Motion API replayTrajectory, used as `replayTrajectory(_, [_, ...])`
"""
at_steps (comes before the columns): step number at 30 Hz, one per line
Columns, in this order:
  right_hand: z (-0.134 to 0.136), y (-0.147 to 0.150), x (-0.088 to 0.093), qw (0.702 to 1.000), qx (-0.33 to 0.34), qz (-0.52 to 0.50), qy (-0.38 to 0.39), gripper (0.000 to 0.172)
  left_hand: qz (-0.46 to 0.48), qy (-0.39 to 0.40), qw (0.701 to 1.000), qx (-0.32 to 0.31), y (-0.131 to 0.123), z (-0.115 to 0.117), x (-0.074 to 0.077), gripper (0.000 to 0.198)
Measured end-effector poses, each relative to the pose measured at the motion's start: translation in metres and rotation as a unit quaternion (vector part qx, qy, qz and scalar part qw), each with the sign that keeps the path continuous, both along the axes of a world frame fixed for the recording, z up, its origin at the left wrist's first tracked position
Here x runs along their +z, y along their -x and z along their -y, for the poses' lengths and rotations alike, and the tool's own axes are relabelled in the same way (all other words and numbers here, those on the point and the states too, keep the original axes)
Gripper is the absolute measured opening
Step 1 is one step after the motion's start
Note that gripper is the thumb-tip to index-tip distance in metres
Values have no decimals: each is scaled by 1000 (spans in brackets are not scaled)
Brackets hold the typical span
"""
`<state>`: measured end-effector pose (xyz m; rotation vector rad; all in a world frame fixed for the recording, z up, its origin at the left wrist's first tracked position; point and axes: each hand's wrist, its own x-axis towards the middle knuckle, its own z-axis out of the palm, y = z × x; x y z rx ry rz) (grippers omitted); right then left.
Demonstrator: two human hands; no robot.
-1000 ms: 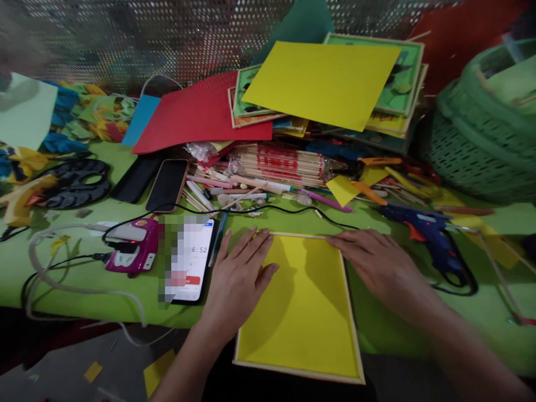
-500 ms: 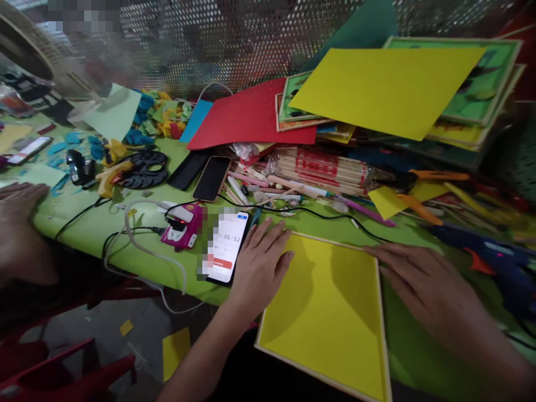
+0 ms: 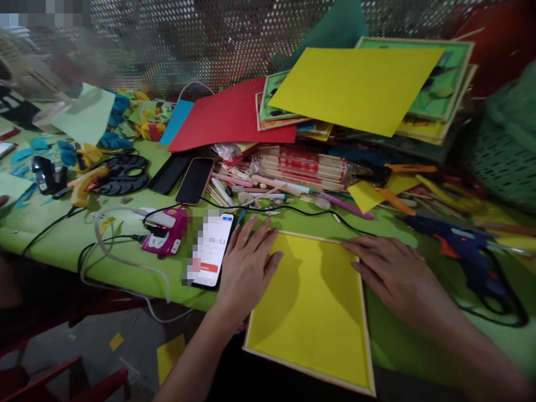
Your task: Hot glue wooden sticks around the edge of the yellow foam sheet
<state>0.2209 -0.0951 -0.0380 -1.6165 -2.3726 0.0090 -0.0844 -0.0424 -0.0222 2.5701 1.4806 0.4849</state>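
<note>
A yellow sheet edged with thin pale wooden strips, like a shallow frame (image 3: 312,312), lies in front of me, its near end jutting past the table edge. My left hand (image 3: 249,259) rests along its upper left side, fingers stretched out. At the upper right corner, my right hand (image 3: 389,271) touches the strip with extended fingertips; its fingers are straight and grip nothing. Just left of my left hand is a lit phone (image 3: 211,251) showing a running timer. A blue glue gun (image 3: 464,240) with an orange trigger lies beyond my right hand.
Cables run from a magenta power strip (image 3: 167,237) across the green table. Behind lie bundled wooden sticks (image 3: 297,167), pens, a red sheet (image 3: 234,120) and a yellow sheet (image 3: 355,86) on stacked framed pictures. A yellow glue gun (image 3: 86,184) lies left; a green basket (image 3: 508,139) stands right.
My view has turned slightly right, so things appear shifted left. Both hands keep their places on the frame. Another person's hand at the left has almost left the view.
</note>
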Motion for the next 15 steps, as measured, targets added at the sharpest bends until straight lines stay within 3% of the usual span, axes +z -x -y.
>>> replayTrajectory(5, [-1, 1, 4, 1000, -1, -16, 4, 36, 8, -1, 1000, -8, 2, -1, -1, 42])
replayTrajectory(9, [-1, -4, 17, 996, -41, -79, -22, 38, 22, -13, 1000, -13, 4, -2, -5, 44])
replayTrajectory(15, [-2, -9, 28, 985, -75, -144, -61, 21, 30, -26, 999, -21, 6, -5, -11, 42])
